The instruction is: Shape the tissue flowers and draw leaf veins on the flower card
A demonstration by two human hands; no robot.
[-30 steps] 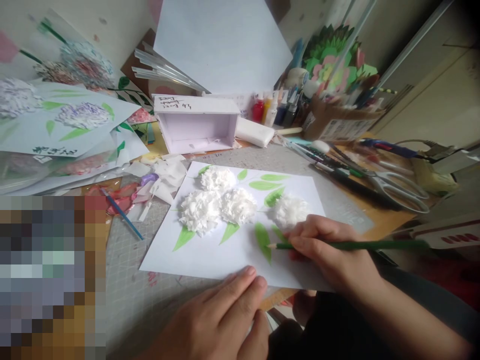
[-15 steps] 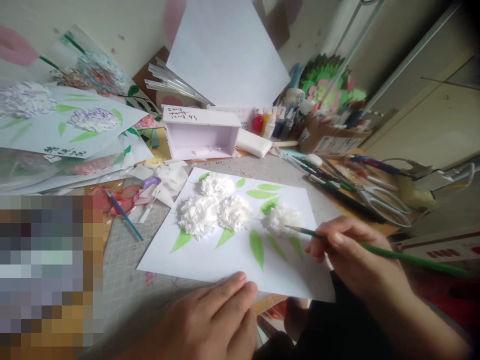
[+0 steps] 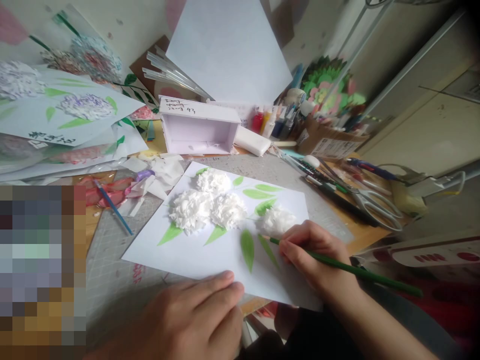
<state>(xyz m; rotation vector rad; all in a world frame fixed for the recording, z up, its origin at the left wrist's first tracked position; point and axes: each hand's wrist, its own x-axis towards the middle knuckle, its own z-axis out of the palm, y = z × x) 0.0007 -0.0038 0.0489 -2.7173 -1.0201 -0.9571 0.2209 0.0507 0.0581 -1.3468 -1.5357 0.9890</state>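
The right hand [image 3: 315,255] grips a green pencil or brush [image 3: 363,272] over the paper [image 3: 165,255] on the bench [image 3: 371,239]; the left hand [image 3: 198,310] lies open. White flowers [image 3: 191,210] and green leaves [image 3: 247,250] are in place; bare areas remain.

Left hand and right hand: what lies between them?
Two green leaves on the white sheet lie between the left hand and the right hand, in the head view.

1. Under the left fingers [image 3: 210,286] lies a paper sheet [image 3: 195,255].
2. Beyond them, three flowers [image 3: 192,211] cluster on it.
3. A fourth flower [image 3: 276,219] sits just behind the right fingers [image 3: 297,253].
4. Farther from both stands a box [image 3: 200,131]; scissors [image 3: 359,194] lie to their right.
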